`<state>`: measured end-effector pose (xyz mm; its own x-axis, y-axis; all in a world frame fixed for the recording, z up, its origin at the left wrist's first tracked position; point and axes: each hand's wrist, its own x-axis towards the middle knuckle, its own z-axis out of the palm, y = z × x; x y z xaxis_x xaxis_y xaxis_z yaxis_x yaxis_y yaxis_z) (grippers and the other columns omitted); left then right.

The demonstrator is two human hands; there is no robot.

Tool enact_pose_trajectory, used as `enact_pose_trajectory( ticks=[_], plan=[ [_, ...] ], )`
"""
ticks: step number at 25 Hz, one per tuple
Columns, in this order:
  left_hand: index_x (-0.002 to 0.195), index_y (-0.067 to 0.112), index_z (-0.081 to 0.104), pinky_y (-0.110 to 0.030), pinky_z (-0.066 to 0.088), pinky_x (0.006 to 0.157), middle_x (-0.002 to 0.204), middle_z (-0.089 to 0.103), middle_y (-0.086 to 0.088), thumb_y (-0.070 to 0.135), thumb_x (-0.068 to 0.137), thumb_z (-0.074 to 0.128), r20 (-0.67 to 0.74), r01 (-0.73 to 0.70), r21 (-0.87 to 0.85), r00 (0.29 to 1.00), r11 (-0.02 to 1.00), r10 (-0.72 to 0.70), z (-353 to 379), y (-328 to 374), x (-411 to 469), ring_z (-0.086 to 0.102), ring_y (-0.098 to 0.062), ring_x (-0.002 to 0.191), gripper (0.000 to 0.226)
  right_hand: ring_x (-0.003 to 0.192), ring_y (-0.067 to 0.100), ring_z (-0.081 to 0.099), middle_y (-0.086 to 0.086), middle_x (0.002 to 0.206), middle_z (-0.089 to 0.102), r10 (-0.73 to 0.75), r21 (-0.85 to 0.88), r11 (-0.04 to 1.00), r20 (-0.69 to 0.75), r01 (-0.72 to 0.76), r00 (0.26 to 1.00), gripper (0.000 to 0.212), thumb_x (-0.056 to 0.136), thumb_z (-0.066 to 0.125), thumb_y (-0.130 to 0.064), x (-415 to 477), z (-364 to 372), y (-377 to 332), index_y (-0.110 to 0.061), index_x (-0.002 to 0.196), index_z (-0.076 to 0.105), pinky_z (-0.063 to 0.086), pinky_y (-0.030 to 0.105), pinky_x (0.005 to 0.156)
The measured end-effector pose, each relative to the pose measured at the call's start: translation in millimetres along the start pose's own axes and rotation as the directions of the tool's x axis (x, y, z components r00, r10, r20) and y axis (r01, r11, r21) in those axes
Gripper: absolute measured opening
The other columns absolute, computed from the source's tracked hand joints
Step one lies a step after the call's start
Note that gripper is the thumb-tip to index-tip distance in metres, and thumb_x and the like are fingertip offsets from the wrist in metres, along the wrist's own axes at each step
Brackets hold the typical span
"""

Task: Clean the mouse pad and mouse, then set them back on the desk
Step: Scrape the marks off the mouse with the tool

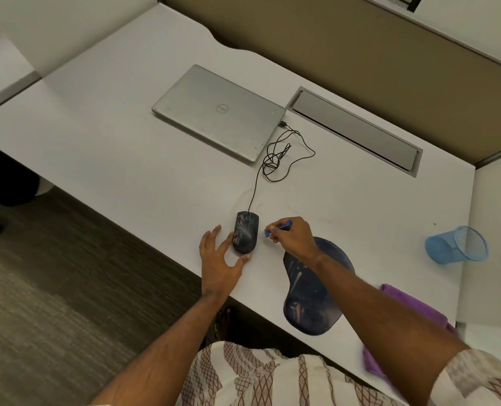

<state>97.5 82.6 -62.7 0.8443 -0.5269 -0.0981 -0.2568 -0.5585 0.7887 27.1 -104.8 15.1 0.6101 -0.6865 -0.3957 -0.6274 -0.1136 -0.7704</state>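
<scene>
From the head camera, the dark mouse [245, 232] lies flat on the white desk [111, 148], smeared with pale dust, and serves as the marker for everything else. The left hand [218, 263] is spread wide just left of the mouse, its fingers and thumb touching the mouse's near and left edges. The right hand [291, 234] sits just right of the mouse, pinching a small blue brush [277, 229] whose tip points at it without touching. The dark mouse pad [310, 306], also streaked, lies right of and nearer than the mouse, partly under the right forearm. A purple cloth [413, 304] is beyond the pad, farther right. The mouse's black cable [278, 159] runs away from it to a closed silver laptop [218, 111]. A blue mesh cup [457, 244] lies tipped, far right of the mouse.
</scene>
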Motion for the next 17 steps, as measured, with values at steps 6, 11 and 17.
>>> enact_pose_trajectory(
  ticks=[6,11,17],
  plan=[
    [0.140,0.016,0.064,-0.049,0.036,0.119,0.162,0.037,-0.001,0.041,0.081,0.086,0.004,0.003,-0.009,1.000,1.000,-0.003,0,0,0,0.020,-0.023,0.152,0.068,0.071,0.021,0.070,0.009,0.079,0.075,0.008,0.171,0.985,0.031,-0.013,0.999,0.011,0.092,0.067,-0.016,7,11,-18,-0.011,0.093,0.077,0.061,0.030,0.075],
    [0.140,0.016,0.063,-0.049,0.036,0.118,0.161,0.037,-0.001,0.040,0.081,0.086,0.006,0.004,-0.009,1.000,1.000,-0.004,0,0,1,0.020,-0.024,0.152,0.067,0.063,0.015,0.066,0.006,0.071,0.072,0.071,0.076,0.995,-0.052,-0.067,0.996,0.013,0.089,0.068,-0.013,19,7,-20,-0.012,0.079,0.075,0.059,0.028,0.072],
    [0.140,0.017,0.063,-0.046,0.034,0.118,0.162,0.036,-0.001,0.040,0.081,0.085,0.011,0.001,-0.021,1.000,1.000,0.000,-1,0,1,0.019,-0.023,0.153,0.067,0.069,0.019,0.068,0.014,0.083,0.074,0.133,0.279,0.952,-0.010,-0.125,0.991,0.010,0.091,0.066,-0.008,29,11,-27,-0.004,0.091,0.075,0.061,0.033,0.077]
  ],
)
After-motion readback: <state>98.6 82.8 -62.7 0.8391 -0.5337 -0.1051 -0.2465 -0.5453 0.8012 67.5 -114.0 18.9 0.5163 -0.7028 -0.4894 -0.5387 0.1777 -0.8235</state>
